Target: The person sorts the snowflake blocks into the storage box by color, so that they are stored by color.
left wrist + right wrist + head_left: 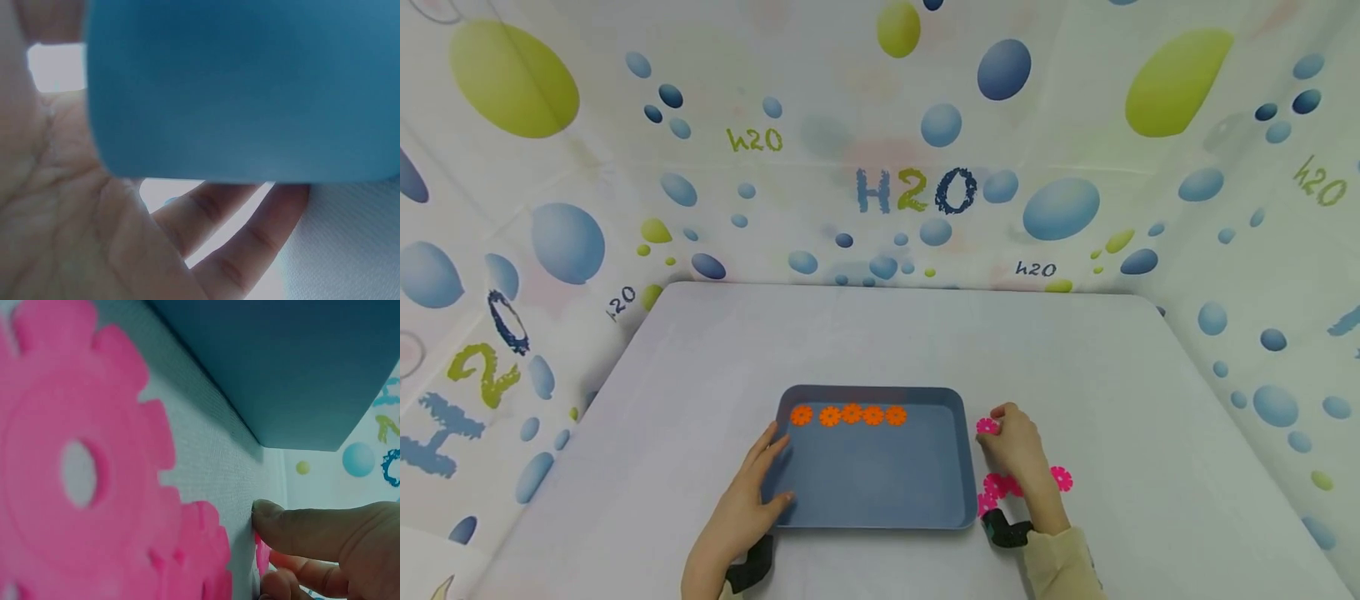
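Observation:
A blue-grey tray (880, 475) lies on the table, with several orange notched discs (852, 407) in a row near its far wall. My left hand (737, 504) rests on the tray's left rim, its fingers spread and fairly straight. In the left wrist view the tray wall (244, 112) hides part of those fingers. Just right of the tray, my right hand (1018, 450) pinches a pink notched disc (987, 426) between thumb and fingers. The right wrist view shows that same disc (262, 555) mostly covered by the thumb (306, 530).
Several loose pink discs (994, 485) lie beside the tray's near right corner, partly behind the right wrist. Another pink disc (1062, 478) sits farther right. White cloth covers the table (880, 333), and a patterned curtain (820, 225) hangs behind it.

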`<action>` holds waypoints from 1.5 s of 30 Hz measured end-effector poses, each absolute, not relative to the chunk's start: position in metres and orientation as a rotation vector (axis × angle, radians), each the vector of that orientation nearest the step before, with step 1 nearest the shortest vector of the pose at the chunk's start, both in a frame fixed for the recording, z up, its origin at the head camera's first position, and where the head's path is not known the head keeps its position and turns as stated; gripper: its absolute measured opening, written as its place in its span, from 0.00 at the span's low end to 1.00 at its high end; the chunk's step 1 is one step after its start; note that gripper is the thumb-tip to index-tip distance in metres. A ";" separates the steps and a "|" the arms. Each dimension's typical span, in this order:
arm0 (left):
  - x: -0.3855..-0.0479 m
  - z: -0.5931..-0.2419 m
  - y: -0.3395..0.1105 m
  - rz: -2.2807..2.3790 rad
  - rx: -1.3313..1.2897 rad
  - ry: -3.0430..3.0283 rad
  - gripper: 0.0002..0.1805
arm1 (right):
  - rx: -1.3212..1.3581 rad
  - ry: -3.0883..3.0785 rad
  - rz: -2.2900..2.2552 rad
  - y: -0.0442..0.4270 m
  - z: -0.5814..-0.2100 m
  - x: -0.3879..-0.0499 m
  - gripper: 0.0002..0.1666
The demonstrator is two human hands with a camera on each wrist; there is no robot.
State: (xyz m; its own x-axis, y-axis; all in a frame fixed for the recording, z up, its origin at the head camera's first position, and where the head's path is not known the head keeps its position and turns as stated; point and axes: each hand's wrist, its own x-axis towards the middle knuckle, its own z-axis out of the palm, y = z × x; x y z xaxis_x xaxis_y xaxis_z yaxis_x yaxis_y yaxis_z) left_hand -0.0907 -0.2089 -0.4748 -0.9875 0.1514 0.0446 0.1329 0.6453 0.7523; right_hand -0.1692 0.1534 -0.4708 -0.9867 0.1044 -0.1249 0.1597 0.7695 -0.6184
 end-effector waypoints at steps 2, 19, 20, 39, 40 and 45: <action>-0.091 -0.475 -0.209 1.289 0.248 2.832 0.40 | 0.214 2.891 -1.008 0.153 -0.471 -0.169 0.22; -0.089 -0.478 -0.214 1.298 0.258 2.827 0.40 | 0.220 2.913 -1.119 0.152 -0.472 -0.166 0.11; -0.089 -0.478 -0.215 1.296 0.260 2.829 0.40 | 0.222 2.918 -1.139 0.152 -0.471 -0.166 0.10; -0.087 -0.480 -0.219 1.263 0.283 2.850 0.40 | 0.325 2.881 -1.483 0.137 -0.449 -0.171 0.09; -0.087 -0.479 -0.219 1.260 0.282 2.851 0.40 | 0.330 2.866 -1.500 0.138 -0.448 -0.171 0.10; -0.086 -0.479 -0.221 1.250 0.277 2.852 0.40 | 0.336 2.776 -1.609 0.136 -0.440 -0.170 0.11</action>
